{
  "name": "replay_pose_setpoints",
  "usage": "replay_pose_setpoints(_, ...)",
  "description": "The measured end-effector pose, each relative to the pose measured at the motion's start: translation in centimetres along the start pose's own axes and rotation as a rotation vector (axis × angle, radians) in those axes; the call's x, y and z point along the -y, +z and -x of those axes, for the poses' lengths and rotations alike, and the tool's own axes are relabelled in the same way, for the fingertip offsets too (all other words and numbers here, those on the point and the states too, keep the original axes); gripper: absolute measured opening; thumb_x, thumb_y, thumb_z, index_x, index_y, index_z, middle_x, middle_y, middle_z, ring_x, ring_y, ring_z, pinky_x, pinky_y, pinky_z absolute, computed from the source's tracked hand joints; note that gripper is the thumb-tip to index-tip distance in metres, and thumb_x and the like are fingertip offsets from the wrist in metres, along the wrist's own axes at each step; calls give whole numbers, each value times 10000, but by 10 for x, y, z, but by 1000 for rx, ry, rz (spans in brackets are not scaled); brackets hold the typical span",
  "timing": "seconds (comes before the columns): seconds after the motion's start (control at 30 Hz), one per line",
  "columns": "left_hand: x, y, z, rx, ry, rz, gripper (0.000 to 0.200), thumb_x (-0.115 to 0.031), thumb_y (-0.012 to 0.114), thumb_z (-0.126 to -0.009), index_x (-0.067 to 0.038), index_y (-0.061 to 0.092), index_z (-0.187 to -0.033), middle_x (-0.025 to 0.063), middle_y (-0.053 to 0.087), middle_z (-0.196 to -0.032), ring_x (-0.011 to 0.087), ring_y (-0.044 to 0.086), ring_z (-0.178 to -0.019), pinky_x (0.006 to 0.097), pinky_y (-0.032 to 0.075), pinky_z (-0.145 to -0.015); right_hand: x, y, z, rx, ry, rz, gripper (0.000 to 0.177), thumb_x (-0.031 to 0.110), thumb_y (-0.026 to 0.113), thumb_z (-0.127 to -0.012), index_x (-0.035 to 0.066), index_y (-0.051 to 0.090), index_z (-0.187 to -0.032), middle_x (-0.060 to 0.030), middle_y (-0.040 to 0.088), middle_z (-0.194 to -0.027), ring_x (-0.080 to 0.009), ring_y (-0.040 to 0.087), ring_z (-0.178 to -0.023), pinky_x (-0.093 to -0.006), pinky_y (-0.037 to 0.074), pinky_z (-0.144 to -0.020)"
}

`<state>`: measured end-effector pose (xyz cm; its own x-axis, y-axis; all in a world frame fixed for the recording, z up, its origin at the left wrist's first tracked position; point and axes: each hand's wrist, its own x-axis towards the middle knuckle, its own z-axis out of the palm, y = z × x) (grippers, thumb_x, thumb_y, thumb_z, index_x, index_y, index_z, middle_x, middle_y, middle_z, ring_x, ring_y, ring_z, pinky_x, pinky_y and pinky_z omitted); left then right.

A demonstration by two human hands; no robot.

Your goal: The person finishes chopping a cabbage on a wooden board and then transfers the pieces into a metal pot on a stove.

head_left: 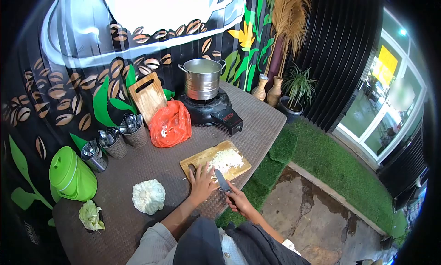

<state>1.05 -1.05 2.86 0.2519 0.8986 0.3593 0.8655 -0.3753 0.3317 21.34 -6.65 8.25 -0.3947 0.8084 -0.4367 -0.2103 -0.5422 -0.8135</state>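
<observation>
Gripping the knife (222, 180) by its dark handle, in a closed right hand (239, 201). Held with the blade over the near edge of the cutting board (200, 157); pointing away from the body and a little left, long axis slanting from handle at near right to tip at far left, crosswise to the cutting board's own length. Resting on the near-left part of the cutting board with the left hand (201, 184), spread-fingered, just beside chopped white pieces (227, 159); impossible to tell whether holding anything beneath.

On the table (257, 113), left of the cutting board: a pale cabbage (148, 197), then, well apart, a loose leaf (92, 215). Beyond the cutting board: a steel pot (203, 81) on a black stove (229, 120). Beyond and to the left: a red plastic bag (170, 125).
</observation>
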Motion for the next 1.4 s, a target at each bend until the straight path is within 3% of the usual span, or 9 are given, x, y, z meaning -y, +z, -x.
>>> replay_pose_setpoints(0.1,3,0,2,-37,-60,47,652,-200,585,-897,-148,381,-1514,132,245,-1606,390,190,-1476,718,68,-1124,-15,-12,-5,-51,-76,254,631,144,474,-1022,285,229,-1586,-36,509,-651,-106,420,-484,-276,372,-426)
replay_pose_setpoints(0.17,-2,-3,2,-103,-52,135,636,-181,577,-896,-165,398,-1506,145,265,-1590,388,200,-1470,717,55,-1127,-37,-27,-19,-276,-430,947,632,222,515,-1014,261,243,-1583,-113,591,-681,-201,531,-526,-354,483,-535)
replay_pose_setpoints(0.2,-5,-5,2,-91,-12,141,567,-159,571,-895,-226,481,-1451,123,292,-1578,379,218,-1464,717,47,-1130,-25,-18,-9,-329,-377,1123,652,305,559,-974,221,287,-1560,-194,677,-755,-334,668,-634,-444,546,-633)
replay_pose_setpoints(0.3,-11,-13,4,12,225,52,458,-147,570,-893,-272,599,-1333,89,306,-1576,369,235,-1460,715,51,-1135,-15,-9,3,-387,-394,1364,652,332,605,-943,216,339,-1527,-182,694,-785,-369,683,-705,-454,554,-631)
replay_pose_setpoints(0.43,-13,-16,3,26,167,80,354,-132,572,-885,-257,686,-1196,78,341,-1551,355,266,-1445,730,69,-1126,-9,-11,7,-406,-525,1326,634,330,649,-912,209,392,-1479,-160,700,-804,-357,690,-713,-461,553,-633)
replay_pose_setpoints(0.67,0,-9,-8,-115,42,73,402,-105,561,-875,-172,647,-1262,117,392,-1511,358,302,-1415,723,81,-1125,0,-27,-1,-432,-506,1259,536,342,695,-881,180,494,-1350,-141,697,-806,-348,690,-720,-446,541,-622)
replay_pose_setpoints(1.07,-2,9,-18,-196,-23,-8,344,-72,585,-824,-229,703,-1107,18,507,-1403,278,397,-1360,643,144,-1140,41,-67,-41,-202,-494,1215,421,380,736,-855,143,580,-1165,-129,674,-757,-329,687,-717,-416,530,-640)
replay_pose_setpoints(1.3,7,13,-50,-462,-185,-7,352,-4,560,-774,-146,691,-1068,69,540,-1322,319,452,-1290,571,262,-1100,61,-113,-76,-8,-513,794,237,203,627,-978,46,571,-1146,-74,647,-703,-143,594,-532,-328,477,-504)
replay_pose_setpoints(1.4,6,22,-70,-373,-174,105,354,-20,566,-784,-130,680,-1101,98,545,-1325,337,470,-1273,521,293,-1106,65,-139,-93,-189,-437,619,199,153,577,-1003,-3,581,-1126,-50,668,-715,-90,539,-445,-257,426,-398)
